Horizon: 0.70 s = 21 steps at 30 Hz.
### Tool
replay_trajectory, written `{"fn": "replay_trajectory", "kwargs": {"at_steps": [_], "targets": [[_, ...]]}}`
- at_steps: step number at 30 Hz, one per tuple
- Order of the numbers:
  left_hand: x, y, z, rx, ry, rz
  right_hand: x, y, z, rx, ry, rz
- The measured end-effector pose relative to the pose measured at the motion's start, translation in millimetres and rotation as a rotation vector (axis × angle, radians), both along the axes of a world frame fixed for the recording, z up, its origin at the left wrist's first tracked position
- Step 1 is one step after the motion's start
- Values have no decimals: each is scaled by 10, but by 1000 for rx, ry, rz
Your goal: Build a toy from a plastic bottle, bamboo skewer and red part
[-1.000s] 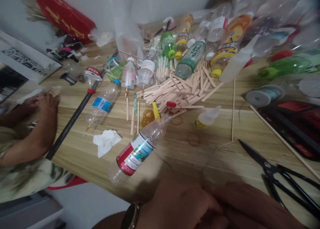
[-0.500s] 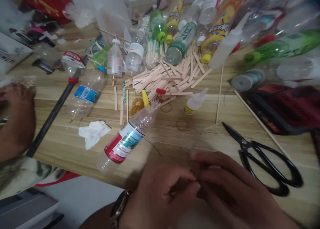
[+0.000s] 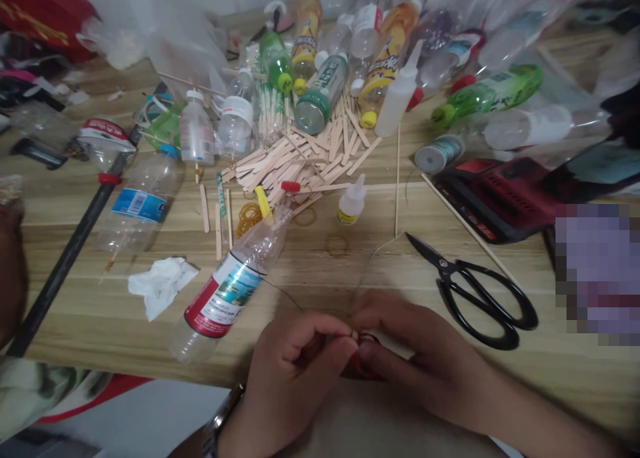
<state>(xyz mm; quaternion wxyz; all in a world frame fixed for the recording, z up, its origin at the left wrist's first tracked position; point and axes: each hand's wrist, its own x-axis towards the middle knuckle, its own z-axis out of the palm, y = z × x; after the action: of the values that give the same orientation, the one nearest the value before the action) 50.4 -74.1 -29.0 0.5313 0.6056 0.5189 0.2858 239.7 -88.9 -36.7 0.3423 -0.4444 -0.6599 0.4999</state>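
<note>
My left hand (image 3: 305, 365), wearing a wristwatch, is closed in a pinch, and what its fingertips hold is too small to make out. Touching it, my right hand (image 3: 415, 351) is closed on a small red round piece (image 3: 367, 363) that looks like a bottle cap, mostly covered by the fingers. A thin thread (image 3: 379, 250) runs down from near the scissors toward my hands. Left of them lies a clear plastic bottle (image 3: 227, 291) with a red and blue label. Black-handled scissors (image 3: 467, 291) rest open to the right.
Wooden sticks (image 3: 300, 161) are heaped mid-table, with several bottles behind. A small glue bottle (image 3: 351, 201), rubber bands (image 3: 249, 219) and a crumpled tissue (image 3: 161, 285) lie nearer. A black bar (image 3: 70, 265) crosses the left side, by another person's arm (image 3: 11, 278). A red-black case (image 3: 493, 195) is at right.
The view has shifted, so the table things appear further left. My hands stay together, and the red piece shows more between the fingers. The other person's arm is now mostly out of view.
</note>
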Motion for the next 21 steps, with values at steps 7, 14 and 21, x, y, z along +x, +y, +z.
{"fn": "replay_trajectory", "kwargs": {"at_steps": [7,14,21], "targets": [[-13,-8,10,138,93,0,28,10,40,-52,9,-44],[21,49,30,365,70,-47,24,28,12,171,-91,-100],[19,71,75,380,140,-95,3,17,-30,504,-211,-183]]}}
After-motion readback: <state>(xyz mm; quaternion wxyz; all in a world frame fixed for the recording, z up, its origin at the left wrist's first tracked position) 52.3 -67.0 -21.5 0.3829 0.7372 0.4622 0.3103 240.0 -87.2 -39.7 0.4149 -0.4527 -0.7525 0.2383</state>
